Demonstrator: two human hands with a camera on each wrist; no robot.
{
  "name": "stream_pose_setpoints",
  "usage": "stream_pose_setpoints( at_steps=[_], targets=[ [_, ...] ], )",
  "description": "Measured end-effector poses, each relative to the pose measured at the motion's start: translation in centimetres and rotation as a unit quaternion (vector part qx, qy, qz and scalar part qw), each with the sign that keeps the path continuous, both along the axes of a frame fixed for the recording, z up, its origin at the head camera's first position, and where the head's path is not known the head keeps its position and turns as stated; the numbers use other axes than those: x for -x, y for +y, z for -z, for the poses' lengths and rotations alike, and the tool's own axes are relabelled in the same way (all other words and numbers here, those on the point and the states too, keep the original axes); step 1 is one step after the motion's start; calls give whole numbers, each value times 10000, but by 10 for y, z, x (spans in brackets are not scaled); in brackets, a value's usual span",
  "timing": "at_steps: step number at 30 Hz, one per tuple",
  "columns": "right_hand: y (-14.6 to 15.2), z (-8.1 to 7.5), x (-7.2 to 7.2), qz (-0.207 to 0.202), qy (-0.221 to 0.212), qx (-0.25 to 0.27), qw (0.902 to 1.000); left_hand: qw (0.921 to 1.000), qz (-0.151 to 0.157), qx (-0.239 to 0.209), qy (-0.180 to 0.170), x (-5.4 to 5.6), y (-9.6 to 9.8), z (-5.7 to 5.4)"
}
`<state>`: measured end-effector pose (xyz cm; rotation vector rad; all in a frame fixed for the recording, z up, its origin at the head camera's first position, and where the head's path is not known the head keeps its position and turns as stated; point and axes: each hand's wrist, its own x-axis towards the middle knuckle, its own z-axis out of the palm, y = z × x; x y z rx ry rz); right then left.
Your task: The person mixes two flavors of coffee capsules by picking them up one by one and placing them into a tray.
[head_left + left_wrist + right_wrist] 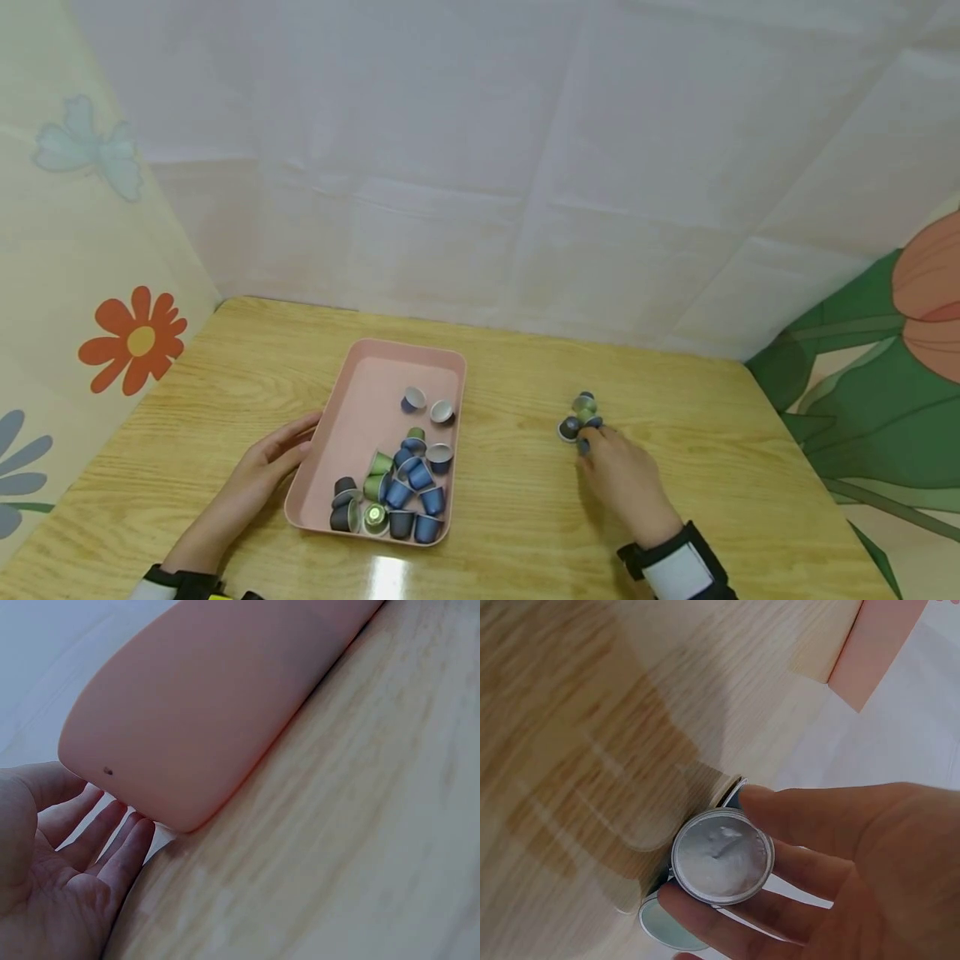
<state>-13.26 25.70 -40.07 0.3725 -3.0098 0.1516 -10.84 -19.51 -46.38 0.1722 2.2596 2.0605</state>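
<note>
My right hand [622,479] pinches a blue coffee capsule [583,447] between thumb and fingers, at the near side of a small cluster. Its silvery foil lid [724,856] faces the camera in the right wrist view. Beside it, the cluster holds a dark capsule [569,427], green capsules [585,404] and other blue ones, partly hidden by the fingers. On the left, my left hand [266,458] rests against the long side of a pink tray [360,392], fingers extended; its fingertips meet the tray's outer wall [180,727] in the left wrist view.
Several blue, green and dark capsules [400,493] lie heaped at the tray's near right end, and two more [412,400] sit farther up. The wooden table [510,500] ends at a white cloth [450,208] behind; flower-printed panels [885,400] stand at both sides.
</note>
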Motion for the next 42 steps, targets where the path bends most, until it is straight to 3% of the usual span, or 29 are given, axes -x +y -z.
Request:
stream_pose_setpoints(
  at_steps=[5, 29, 42],
  targets=[
    [0, 1, 2, 35, -137, -106, 9998, 10000, 4, 14, -5, 0, 0, 0],
    [0, 3, 0, -55, 87, -31, 9999, 9999, -57, 46, -140, 0, 1, -3],
    [-11, -7, -7, 274, -137, 30, 9995, 10000, -76, 60, 3, 0, 1, -2]
  ],
)
